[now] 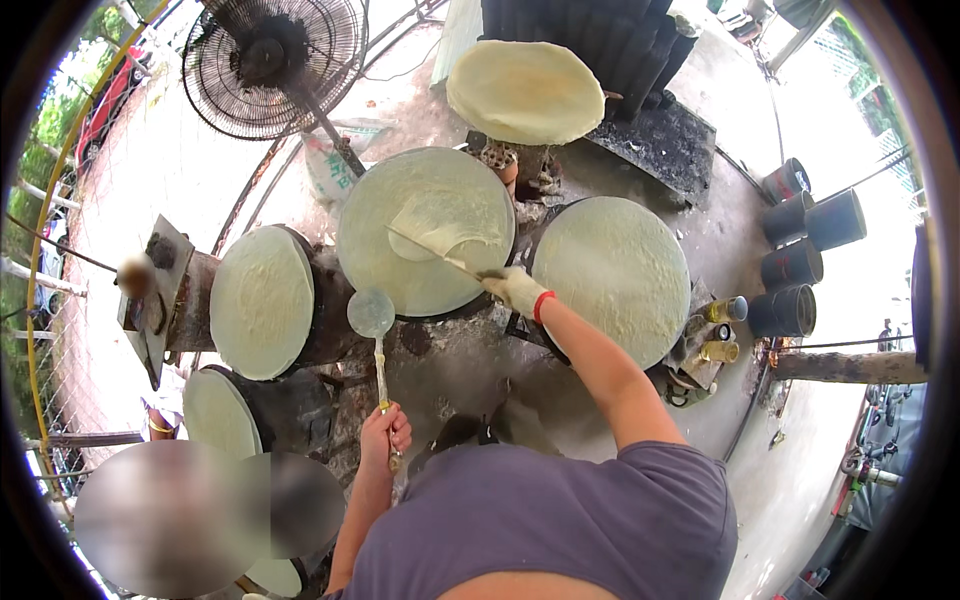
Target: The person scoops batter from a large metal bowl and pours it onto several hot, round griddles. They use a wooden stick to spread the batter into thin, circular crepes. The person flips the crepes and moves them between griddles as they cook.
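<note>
A round griddle [360,202] lies before me, coated with pale green batter. My right hand [514,290], in a whitish glove with a red band at the wrist, holds a long thin scraper [424,247] whose blade lies over this batter. The scraper's tip is near the griddle's middle. My left hand [388,431] is closed around the handle of a round ladle [371,313], whose disc is just off the griddle's lower left edge. To the right, another griddle carries a pale, bumpy crepe [611,281]; a third crepe [261,302] covers the griddle at left.
A thin round pancake [525,94] is raised beyond the middle griddle. A dirty standing fan [272,64] is at upper left. Black buckets [782,310] and jars [720,351] stand at right. More griddles [220,412] sit at lower left, near a partly visible person [160,424].
</note>
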`<state>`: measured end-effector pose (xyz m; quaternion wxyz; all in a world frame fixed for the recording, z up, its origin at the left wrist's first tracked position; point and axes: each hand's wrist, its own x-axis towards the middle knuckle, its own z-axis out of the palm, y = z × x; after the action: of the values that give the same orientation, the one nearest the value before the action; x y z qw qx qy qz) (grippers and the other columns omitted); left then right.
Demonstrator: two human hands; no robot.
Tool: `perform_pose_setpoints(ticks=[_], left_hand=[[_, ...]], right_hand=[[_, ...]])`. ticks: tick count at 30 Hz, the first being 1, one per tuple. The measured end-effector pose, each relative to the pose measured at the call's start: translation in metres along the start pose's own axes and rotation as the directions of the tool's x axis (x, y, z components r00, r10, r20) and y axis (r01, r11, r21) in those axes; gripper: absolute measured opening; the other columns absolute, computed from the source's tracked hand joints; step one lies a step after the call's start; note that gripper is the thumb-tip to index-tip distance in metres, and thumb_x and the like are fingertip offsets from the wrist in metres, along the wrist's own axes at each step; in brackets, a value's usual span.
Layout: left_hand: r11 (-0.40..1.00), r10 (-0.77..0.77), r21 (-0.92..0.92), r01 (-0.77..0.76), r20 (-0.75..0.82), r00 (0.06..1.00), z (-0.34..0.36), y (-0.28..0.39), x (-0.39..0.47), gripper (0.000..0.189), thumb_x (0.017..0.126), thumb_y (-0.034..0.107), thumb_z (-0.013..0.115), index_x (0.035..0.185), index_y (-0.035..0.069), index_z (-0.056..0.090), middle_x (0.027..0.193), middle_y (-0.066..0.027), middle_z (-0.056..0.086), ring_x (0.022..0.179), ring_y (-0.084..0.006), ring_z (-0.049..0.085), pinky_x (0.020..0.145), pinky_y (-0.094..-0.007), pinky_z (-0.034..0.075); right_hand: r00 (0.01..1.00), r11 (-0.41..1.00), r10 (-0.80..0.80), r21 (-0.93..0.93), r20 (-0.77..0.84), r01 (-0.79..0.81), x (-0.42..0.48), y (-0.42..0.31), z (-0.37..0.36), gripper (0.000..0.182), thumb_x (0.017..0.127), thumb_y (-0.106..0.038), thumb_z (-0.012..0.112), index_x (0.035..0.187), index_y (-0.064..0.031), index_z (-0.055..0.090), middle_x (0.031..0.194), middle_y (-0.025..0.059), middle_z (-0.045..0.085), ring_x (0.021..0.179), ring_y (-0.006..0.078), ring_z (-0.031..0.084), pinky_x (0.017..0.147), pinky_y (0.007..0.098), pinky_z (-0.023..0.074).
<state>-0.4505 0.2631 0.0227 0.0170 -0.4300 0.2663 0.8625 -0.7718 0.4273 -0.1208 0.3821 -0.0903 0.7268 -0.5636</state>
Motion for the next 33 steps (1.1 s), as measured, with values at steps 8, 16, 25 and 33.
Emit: perform_pose_setpoints(ticks=[8,16,25,33], left_hand=[[0.885,0.180,0.452,-0.115,-0.104,0.978,0.030,0.025,0.048,0.013,0.086,0.011,0.054,0.089,0.009,0.041,0.058,-0.0013,0.040,0.038,-0.0104,0.038,0.031,-0.0271,0.031],[0.791,0.271,0.597,-0.136,-0.142,0.952,0.081,-0.004,0.101,0.013,0.084,0.010,0.052,0.087,0.006,0.039,0.058,-0.0028,0.041,0.038,-0.0123,0.039,0.032,-0.0287,0.033],[0.985,0.141,0.051,-0.162,0.289,0.947,0.068,0.052,-0.017,0.010,0.093,0.013,0.048,0.085,0.008,0.046,0.062,0.0029,0.039,0.040,-0.0033,0.032,0.033,-0.0188,0.028],[0.955,-0.023,-0.286,0.082,0.203,0.979,0.023,0.052,-0.049,0.017,0.092,0.012,0.049,0.077,0.011,0.042,0.063,0.0045,0.039,0.045,-0.0007,0.034,0.036,-0.0162,0.029]], right_hand=[[0.975,0.973,0.216,0.077,0.048,-0.219,-0.055,-0.034,0.006,0.033,0.085,-0.024,0.059,0.111,-0.0060,0.063,0.065,0.0010,0.053,0.056,0.0076,0.047,0.048,0.0246,0.0364],[0.932,0.746,0.355,0.623,-0.070,-0.237,-0.101,0.037,0.121,0.023,0.089,-0.022,0.058,0.111,-0.0126,0.062,0.064,-0.0020,0.049,0.046,0.0081,0.041,0.040,0.0221,0.0283],[0.929,0.867,0.202,0.497,-0.312,-0.022,-0.080,0.011,0.072,0.032,0.089,-0.020,0.056,0.119,-0.0100,0.059,0.077,0.0018,0.059,0.056,0.0103,0.050,0.047,0.0234,0.0373],[0.954,0.953,-0.224,-0.158,0.200,0.258,-0.089,0.018,0.114,0.039,0.086,-0.015,0.054,0.122,-0.0009,0.054,0.113,0.0127,0.063,0.097,0.0196,0.060,0.087,0.0275,0.0433]])
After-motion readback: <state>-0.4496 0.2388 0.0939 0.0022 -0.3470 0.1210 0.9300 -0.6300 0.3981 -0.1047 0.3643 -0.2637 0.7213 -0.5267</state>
